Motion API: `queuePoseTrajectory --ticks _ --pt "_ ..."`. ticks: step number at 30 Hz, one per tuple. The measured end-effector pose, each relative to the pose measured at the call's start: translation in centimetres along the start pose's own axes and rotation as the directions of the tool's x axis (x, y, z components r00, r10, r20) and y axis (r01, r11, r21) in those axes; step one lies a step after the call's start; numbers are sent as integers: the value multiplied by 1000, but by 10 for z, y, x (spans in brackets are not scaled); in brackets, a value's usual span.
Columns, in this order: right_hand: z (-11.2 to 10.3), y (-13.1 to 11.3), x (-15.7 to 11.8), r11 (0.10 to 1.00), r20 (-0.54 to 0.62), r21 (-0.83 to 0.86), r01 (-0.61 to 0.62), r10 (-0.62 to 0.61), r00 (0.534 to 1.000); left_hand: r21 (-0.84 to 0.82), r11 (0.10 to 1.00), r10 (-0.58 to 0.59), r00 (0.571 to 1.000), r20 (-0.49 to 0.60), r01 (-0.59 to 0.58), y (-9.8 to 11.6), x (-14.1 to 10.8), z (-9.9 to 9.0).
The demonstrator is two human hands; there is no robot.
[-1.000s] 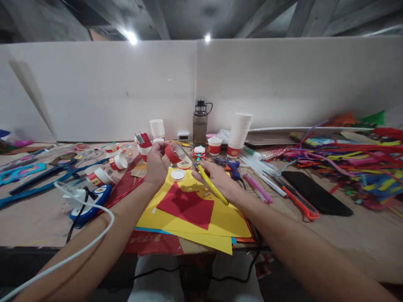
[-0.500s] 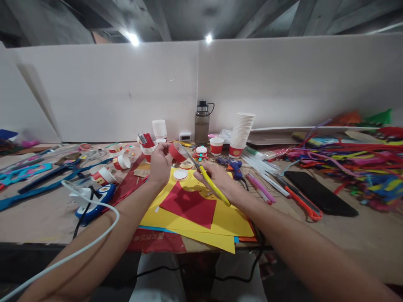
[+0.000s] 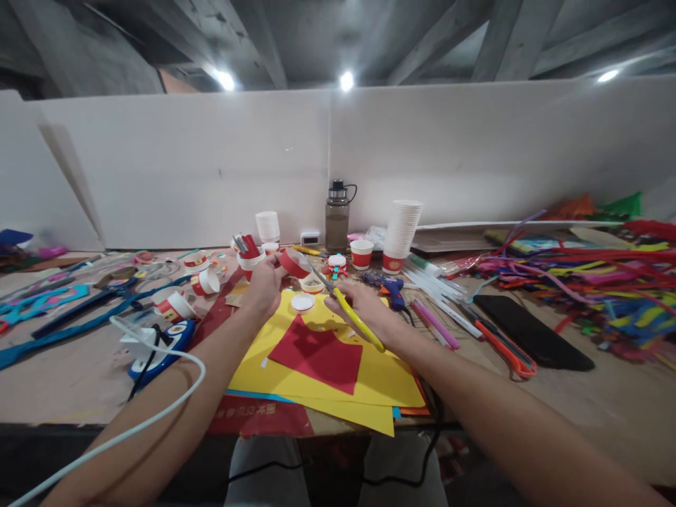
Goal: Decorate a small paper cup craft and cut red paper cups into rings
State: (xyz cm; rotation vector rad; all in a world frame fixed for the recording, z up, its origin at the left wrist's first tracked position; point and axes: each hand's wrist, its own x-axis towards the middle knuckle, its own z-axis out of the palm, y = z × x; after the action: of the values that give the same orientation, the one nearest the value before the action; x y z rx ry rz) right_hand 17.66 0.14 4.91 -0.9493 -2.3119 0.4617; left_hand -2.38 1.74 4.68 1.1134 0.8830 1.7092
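My left hand (image 3: 265, 285) is closed on a red paper ring (image 3: 296, 263), pinching its left side. In my right hand (image 3: 359, 303) is a pair of scissors (image 3: 355, 318) with yellow handles; their blades point up and left, with the tips at the ring's right edge. Whether the blades touch the paper I cannot tell. Below the hands, a red paper piece (image 3: 320, 355) with a curved cut-out lies on yellow sheets (image 3: 391, 377). A small white disc (image 3: 303, 302) and a cut-down cup (image 3: 312, 284) rest near the ring.
A glue gun (image 3: 388, 287) and pink sticks (image 3: 436, 324) lie at right, by an orange cutter (image 3: 507, 348) and black phone (image 3: 533, 331). Behind stand a bottle (image 3: 336, 222) and stacked paper cups (image 3: 401, 232). A white cable (image 3: 195, 387) passes over my left forearm.
My view has tilted slightly upward, so the table sits lower in the picture. The red ring has turned a little in my left hand. The scissors stay close beside it.
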Motion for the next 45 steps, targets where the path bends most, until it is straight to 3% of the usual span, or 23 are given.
queuePoseTrajectory --ticks 16,19,23,31,40,43,45 --pt "4 2 -4 999 -2 -38 -24 24 1000 2 1000 6 998 69 -6 -2 1 0" --pt "3 2 -5 1000 -10 -13 -7 7 1000 9 999 -33 993 111 32 -3 -2 3" --pt "4 3 -5 1000 -32 -21 22 -22 999 -34 997 -70 993 90 74 -6 -3 5" --pt "3 1 -5 999 -36 -38 22 -24 999 -25 998 -60 990 126 64 -4 0 1" --pt "3 1 -5 997 -59 -76 22 -27 998 -6 991 -130 977 169 133 -1 4 -2" --pt "3 2 -5 994 -58 -104 17 -23 998 33 994 -108 981 160 104 3 1 -2" --pt "3 2 -5 991 -53 -133 -4 -3 999 30 999 -33 990 136 29 5 0 -2"
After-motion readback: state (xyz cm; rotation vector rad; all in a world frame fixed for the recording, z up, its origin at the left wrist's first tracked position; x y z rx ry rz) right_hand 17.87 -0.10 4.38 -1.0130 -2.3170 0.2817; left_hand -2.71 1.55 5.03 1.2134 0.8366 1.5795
